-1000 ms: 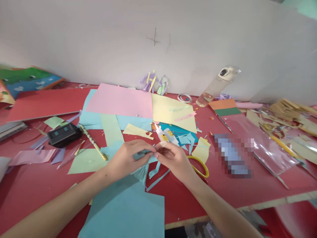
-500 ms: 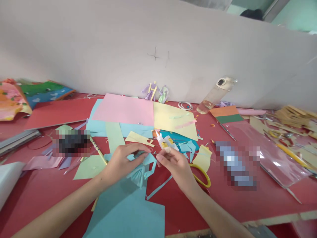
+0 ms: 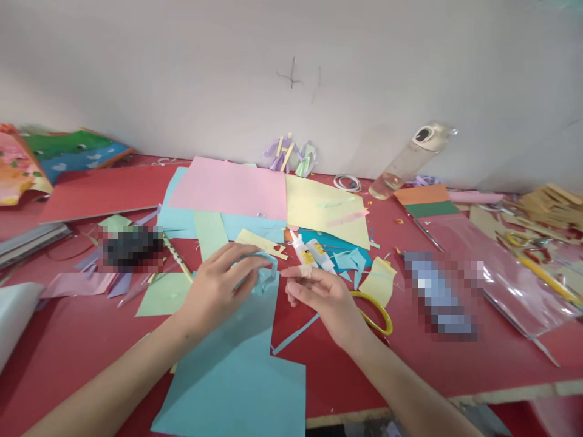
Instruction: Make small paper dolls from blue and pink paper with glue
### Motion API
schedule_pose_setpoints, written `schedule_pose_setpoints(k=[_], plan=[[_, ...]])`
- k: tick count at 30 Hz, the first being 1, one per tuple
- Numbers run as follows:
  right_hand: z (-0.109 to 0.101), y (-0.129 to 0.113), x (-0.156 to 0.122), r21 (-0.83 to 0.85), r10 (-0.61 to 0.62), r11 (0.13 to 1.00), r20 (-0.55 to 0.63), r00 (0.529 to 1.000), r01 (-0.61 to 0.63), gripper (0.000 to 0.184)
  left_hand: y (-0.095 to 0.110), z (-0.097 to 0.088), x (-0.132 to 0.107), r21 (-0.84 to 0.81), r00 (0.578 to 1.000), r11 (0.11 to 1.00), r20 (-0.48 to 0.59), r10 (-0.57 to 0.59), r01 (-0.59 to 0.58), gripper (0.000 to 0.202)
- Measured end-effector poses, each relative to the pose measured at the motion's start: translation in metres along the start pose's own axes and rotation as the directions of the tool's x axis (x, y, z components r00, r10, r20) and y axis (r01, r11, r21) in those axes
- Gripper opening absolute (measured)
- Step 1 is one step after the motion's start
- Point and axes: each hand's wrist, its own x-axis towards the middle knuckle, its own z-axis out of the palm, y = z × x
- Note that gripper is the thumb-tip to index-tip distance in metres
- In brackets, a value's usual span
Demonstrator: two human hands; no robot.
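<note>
On my feed: red worktop (image 3: 346,376), w/ a big blue sheet (image 3: 239,382) at its near edge. R hand (image 3: 328,297), half-curled, can't tell if holding anything, is near L hand (image 3: 221,282), which pinches a folded lt-blue paper pc (image 3: 268,279) above the sheet.

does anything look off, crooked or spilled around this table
No spill shows. The dark scribbled marks on the pale wall look out of place, and paper scraps lie strewn over the red table. The bottle appears tilted, though lens distortion may explain that.
</note>
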Motion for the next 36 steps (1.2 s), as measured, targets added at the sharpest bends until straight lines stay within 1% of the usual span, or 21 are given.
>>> schedule_pose_setpoints(k=[3,5,7,10,14,17,20,23,26,32,36], plan=[[0.001,0.001,0.000,0.014,-0.009,1.000,0.045,0.999,0.008,0.026,-0.001,0.000,0.002,0.017,1.000,1.000,0.003,-0.020,0.020,0.023],[0.002,0.003,0.001,0.038,-0.019,0.999,0.070,0.997,0.017,0.026,0.000,-0.001,0.003,0.066,1.000,0.998,-0.003,-0.012,0.012,0.022],[0.002,0.004,0.000,0.063,-0.016,0.998,0.076,0.997,0.011,0.028,0.001,-0.003,0.004,0.124,1.000,0.992,-0.002,0.020,-0.020,0.021],[0.003,0.006,-0.001,0.090,0.010,0.996,0.086,0.996,-0.018,0.035,0.003,-0.005,0.004,0.175,0.996,0.980,0.009,0.091,-0.092,0.018],[0.003,0.010,-0.003,0.080,0.009,0.997,0.156,0.988,-0.021,0.047,0.004,-0.007,0.004,0.238,0.983,0.953,0.043,0.181,-0.185,0.017],[0.002,0.013,-0.004,0.016,-0.003,1.000,0.201,0.980,0.000,0.051,0.005,-0.009,0.002,0.316,0.969,0.916,0.085,0.234,-0.249,0.017],[0.004,0.012,-0.005,-0.020,-0.041,0.999,0.238,0.970,0.047,0.051,0.008,-0.012,0.002,0.411,0.946,0.852,0.128,0.297,-0.323,0.016],[0.007,0.011,-0.007,-0.036,-0.078,0.995,0.274,0.959,0.091,0.051,0.011,-0.014,0.003,0.471,0.933,0.806,0.168,0.318,-0.360,0.012],[0.009,0.011,-0.009,-0.061,-0.088,0.992,0.287,0.954,0.110,0.048,0.012,-0.015,0.005,0.471,0.931,0.804,0.190,0.311,-0.364,0.011],[0.007,0.012,-0.009,-0.052,-0.037,0.997,0.240,0.970,0.051,0.046,0.011,-0.011,0.002,0.427,0.944,0.844,0.192,0.268,-0.326,0.011],[0.005,0.011,-0.006,-0.037,-0.051,0.997,0.241,0.969,0.062,0.049,0.013,-0.007,0.001,0.339,0.949,0.891,0.190,0.249,-0.302,0.010]])
